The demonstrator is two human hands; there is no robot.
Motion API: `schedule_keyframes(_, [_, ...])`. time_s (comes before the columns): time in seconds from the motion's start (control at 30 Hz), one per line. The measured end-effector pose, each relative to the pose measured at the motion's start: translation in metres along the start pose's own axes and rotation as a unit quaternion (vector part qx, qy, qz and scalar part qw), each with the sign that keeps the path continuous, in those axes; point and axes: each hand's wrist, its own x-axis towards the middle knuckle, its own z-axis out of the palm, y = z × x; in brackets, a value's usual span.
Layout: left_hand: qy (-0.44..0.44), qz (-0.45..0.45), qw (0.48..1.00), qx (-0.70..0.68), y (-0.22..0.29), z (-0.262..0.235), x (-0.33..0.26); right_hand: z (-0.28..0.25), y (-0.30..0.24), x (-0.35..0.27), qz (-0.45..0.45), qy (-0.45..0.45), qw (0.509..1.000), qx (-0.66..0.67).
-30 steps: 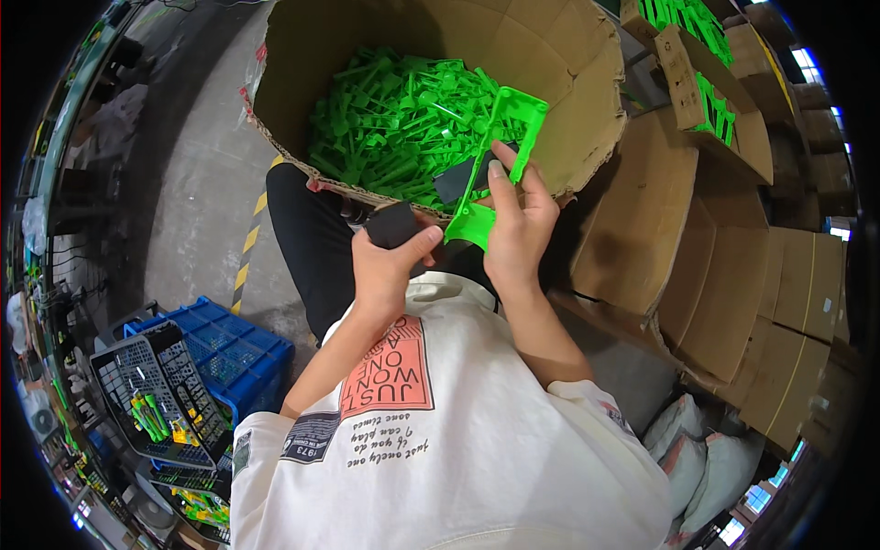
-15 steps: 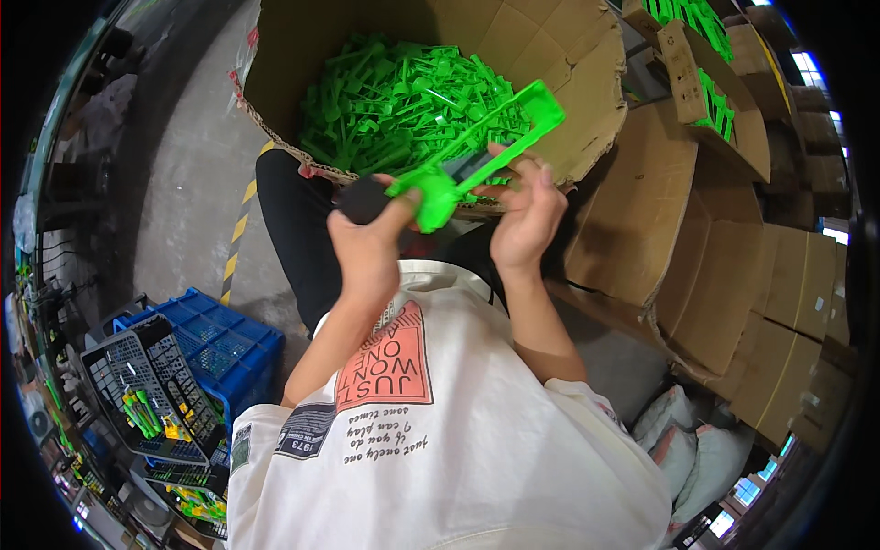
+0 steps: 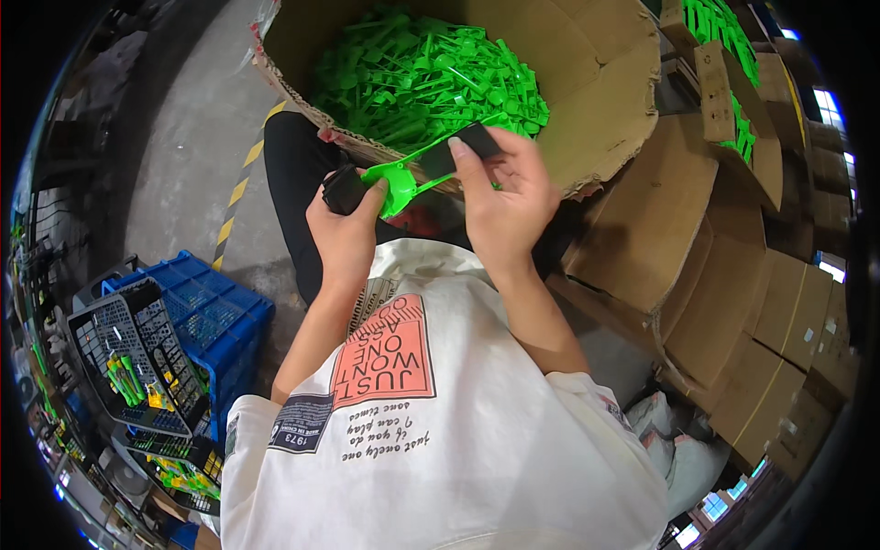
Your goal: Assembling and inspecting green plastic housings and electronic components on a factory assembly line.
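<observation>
- Your left hand [image 3: 344, 229] is gripping a black block [image 3: 343, 189] and the green plastic piece [image 3: 396, 179].
- Your right hand [image 3: 500, 197] is pinching a black strip [image 3: 461, 149] against the green plastic piece, over the cardboard box [image 3: 605, 110].

I count two hands in my view: a left hand [image 3: 344, 240] and a right hand [image 3: 500, 206]. Between them I see one bright green plastic piece [image 3: 399, 179] and two small black parts [image 3: 342, 190]. One big open cardboard box [image 3: 605, 110] holds more loose green plastic pieces [image 3: 422, 78] than I can count. One blue plastic crate [image 3: 215, 321] and one dark mesh basket [image 3: 128, 353] sit at my left.
</observation>
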Motion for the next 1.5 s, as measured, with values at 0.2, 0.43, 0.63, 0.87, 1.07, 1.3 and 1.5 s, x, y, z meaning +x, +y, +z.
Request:
schedule_keyframes(0.2, [0.037,-0.028,0.998,-0.037,-0.008,0.002,-0.01,0.009,0.016,-0.02,-0.027,-0.019,0.993,-0.115])
schedule_keyframes(0.43, [0.031,-0.034,0.998,-0.046,-0.01,0.003,-0.008,0.007,0.013,-0.019,-0.177,-0.011,0.964,-0.198])
schedule_keyframes(0.63, [0.03,-0.054,0.995,-0.074,-0.009,0.005,-0.007,0.012,0.008,-0.017,-0.273,-0.024,0.934,-0.228])
schedule_keyframes(0.87, [0.05,-0.035,0.998,-0.021,-0.003,0.002,-0.006,0.001,0.026,-0.013,-0.045,-0.008,0.978,-0.202])
schedule_keyframes(1.07, [0.046,-0.042,0.998,-0.005,-0.006,0.0,-0.006,-0.004,0.045,-0.005,-0.001,-0.015,0.992,-0.125])
schedule_keyframes(1.3, [0.036,-0.006,0.999,-0.017,-0.011,0.002,-0.002,-0.002,0.015,-0.015,-0.039,-0.056,0.972,-0.227])
schedule_keyframes(1.5, [0.04,-0.01,0.998,-0.047,-0.011,0.007,-0.004,0.016,0.004,-0.021,-0.246,-0.079,0.936,-0.238])
